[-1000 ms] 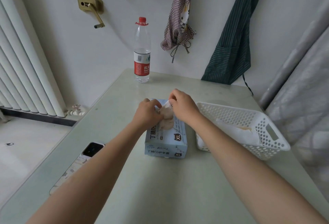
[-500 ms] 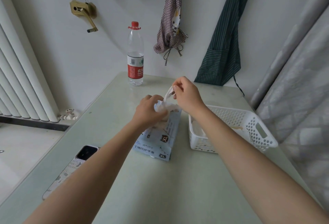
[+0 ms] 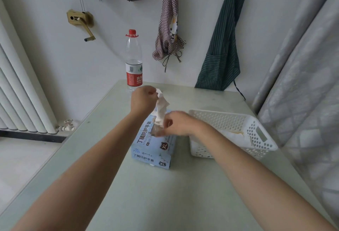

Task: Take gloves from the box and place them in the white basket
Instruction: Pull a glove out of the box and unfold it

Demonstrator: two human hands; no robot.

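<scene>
Inside, white basket (image 3: 260, 135) holding gloves (image 3: 233, 136)

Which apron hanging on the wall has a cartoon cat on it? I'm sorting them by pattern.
The red-and-white checked apron, hanging left of the dark green striped apron, which shows only stripes and a pocket.

Glove box (image 3: 152, 150) reads "丁腈防护手套" and "XL"; bottle (image 3: 134, 65) label "农夫".
</scene>
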